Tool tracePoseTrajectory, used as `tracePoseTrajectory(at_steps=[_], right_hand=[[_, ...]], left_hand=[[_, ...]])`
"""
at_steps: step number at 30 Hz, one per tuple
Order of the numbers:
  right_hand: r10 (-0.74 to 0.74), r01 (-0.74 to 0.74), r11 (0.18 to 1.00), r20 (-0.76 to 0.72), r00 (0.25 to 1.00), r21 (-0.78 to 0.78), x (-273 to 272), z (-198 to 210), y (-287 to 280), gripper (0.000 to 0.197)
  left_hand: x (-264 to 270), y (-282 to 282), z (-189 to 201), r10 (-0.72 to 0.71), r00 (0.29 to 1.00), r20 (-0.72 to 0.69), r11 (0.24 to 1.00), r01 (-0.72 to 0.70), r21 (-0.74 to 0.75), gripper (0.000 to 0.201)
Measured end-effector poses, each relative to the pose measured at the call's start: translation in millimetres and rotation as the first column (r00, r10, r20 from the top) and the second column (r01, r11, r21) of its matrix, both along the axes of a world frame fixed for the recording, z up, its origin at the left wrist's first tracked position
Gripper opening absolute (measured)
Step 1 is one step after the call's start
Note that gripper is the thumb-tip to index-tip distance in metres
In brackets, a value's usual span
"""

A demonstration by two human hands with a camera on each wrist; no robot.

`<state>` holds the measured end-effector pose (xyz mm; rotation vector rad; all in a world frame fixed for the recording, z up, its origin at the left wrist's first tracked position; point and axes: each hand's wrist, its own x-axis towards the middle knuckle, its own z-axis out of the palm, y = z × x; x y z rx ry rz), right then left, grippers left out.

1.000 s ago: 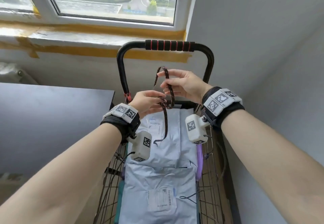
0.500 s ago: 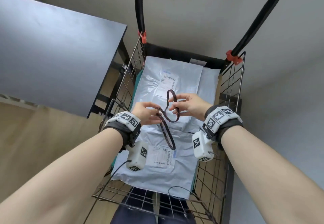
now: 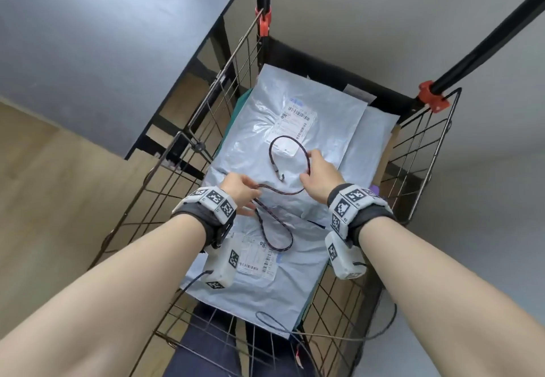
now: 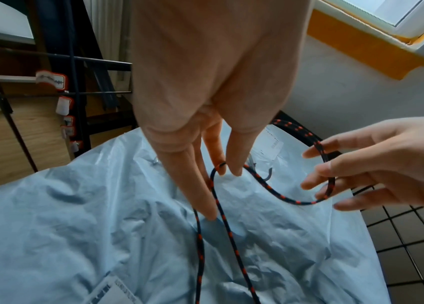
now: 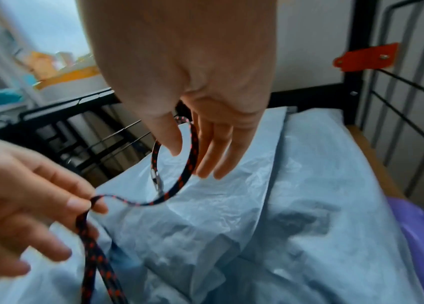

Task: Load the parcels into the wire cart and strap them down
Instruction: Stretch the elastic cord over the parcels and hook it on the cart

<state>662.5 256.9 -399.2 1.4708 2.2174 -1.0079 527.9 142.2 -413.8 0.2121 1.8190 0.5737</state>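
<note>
Cord (image 3: 283, 192) strung between left hand (image 3: 240, 192) and right hand (image 3: 320, 180) — above parcels (image 3: 274, 282)

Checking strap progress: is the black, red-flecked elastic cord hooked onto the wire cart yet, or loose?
Loose. The black, red-flecked elastic cord loops slack between the left hand and right hand; its metal hook hangs free above the grey parcels.
</note>
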Motion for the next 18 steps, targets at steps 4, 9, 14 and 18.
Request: tracePoseTrajectory(at_steps=[4,9,14,18], right_hand=[[0.255,-0.278,0.905,0.113,0.96,0.322,-17.1,-0.9,-0.4,0.047],[0.604,-0.557,0.71,0.035,0.797,0.431,-54.4,-5.3,1.3,0.033],[0.796,-0.789,0.501,0.169,0.581,0.355,-79.3,-19.6,7.8,0.026],[0.865,-0.911,0.275,0.335,0.374,0.306,-88.4,-30.2,8.5,0.023]], left_hand=[[-9.0,-5.4,-5.3,0.012,0.998,0.058,1.0,-0.01,-0.02,0.015],[-17.8,-9.4,-7.6,0.053,0.992,0.117,0.998,-0.051,-0.022,0.01],[-30.9,-9.5,-14.3,0.102,0.991,0.089,0.994,-0.106,0.036,0.013],[-40.4,-9.3,-16.8,0.169,0.981,0.094,0.982,-0.176,0.066,0.011]])
